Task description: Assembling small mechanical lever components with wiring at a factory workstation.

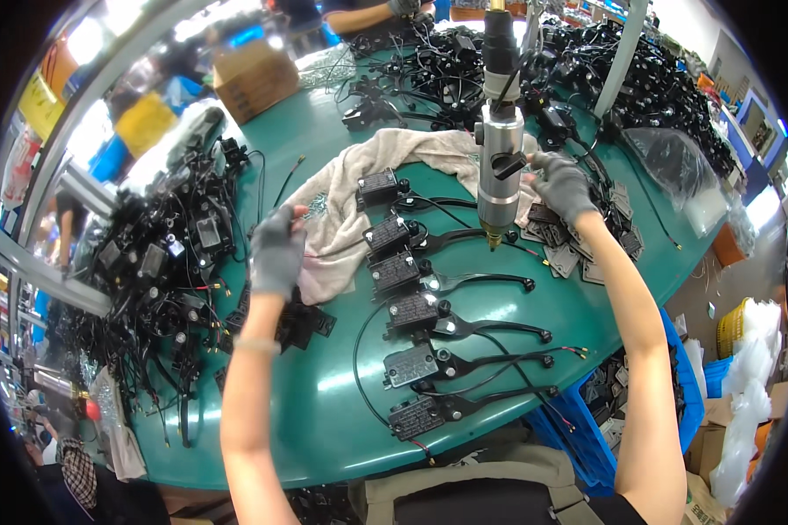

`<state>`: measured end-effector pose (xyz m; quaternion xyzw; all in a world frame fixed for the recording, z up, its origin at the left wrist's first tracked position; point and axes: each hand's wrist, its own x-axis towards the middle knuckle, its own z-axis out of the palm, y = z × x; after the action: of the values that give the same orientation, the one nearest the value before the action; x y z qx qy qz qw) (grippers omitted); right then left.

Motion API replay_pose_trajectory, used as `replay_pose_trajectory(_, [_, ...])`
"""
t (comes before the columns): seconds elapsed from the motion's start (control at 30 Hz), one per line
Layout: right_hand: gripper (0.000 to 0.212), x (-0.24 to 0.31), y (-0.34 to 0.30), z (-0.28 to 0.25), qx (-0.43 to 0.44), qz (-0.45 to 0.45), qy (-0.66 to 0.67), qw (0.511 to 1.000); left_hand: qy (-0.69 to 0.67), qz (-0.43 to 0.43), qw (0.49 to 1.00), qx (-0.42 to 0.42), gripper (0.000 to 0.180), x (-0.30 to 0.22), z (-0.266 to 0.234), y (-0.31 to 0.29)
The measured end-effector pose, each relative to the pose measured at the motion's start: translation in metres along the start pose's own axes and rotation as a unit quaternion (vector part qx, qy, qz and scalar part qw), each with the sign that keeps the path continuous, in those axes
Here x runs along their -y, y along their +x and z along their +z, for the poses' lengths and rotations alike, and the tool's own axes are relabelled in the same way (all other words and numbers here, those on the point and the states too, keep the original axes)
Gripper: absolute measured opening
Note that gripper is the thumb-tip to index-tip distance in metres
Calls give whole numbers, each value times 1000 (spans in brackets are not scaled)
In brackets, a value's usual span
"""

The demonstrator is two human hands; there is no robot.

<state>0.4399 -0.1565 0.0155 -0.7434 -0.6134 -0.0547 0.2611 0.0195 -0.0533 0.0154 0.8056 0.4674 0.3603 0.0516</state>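
My left hand [277, 255], in a grey glove with bare fingertips, is raised left of a beige towel [337, 241], beside a small heap of screws [316, 206]. It is blurred; its fingertips are drawn together, and what they may hold is too small to tell. A silver and black power screwdriver [501, 157] hangs upright over the table. Close at its right side is my gloved right hand [564, 187], fingers bent and apart, with no grip on it visible. Between my arms lies a column of several black brake lever assemblies [411, 311], levers toward the right.
Black lever assemblies with cables heap up at the left [162, 254] and far right [665, 87]. Grey flat plates [565, 249] lie under my right hand. A blue crate [683, 372] stands by the table's right edge, a cardboard box [252, 80] at the back. Other people work nearby.
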Motion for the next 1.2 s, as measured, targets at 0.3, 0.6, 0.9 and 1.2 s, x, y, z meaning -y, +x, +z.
replay_pose_trajectory(0.3, [19, -20, 50, 39, 124, -22, -37, 991, 260, -38, 949, 173, 17, 60, 41, 36])
replay_pose_trajectory(0.6, [19, -64, 103, 82, 224, 212, 70, 949, 211, -56, 953, 212, 20, 24, 38, 48])
replay_pose_trajectory(0.9, [19, -7, 30, 26, 67, 48, 33, 996, 224, -66, 956, 180, 18, 30, 11, 33])
replay_pose_trajectory(1.2, [18, 44, -69, -40, 121, 160, 517, 832, 133, -68, 982, 118, 17, 31, -18, 9])
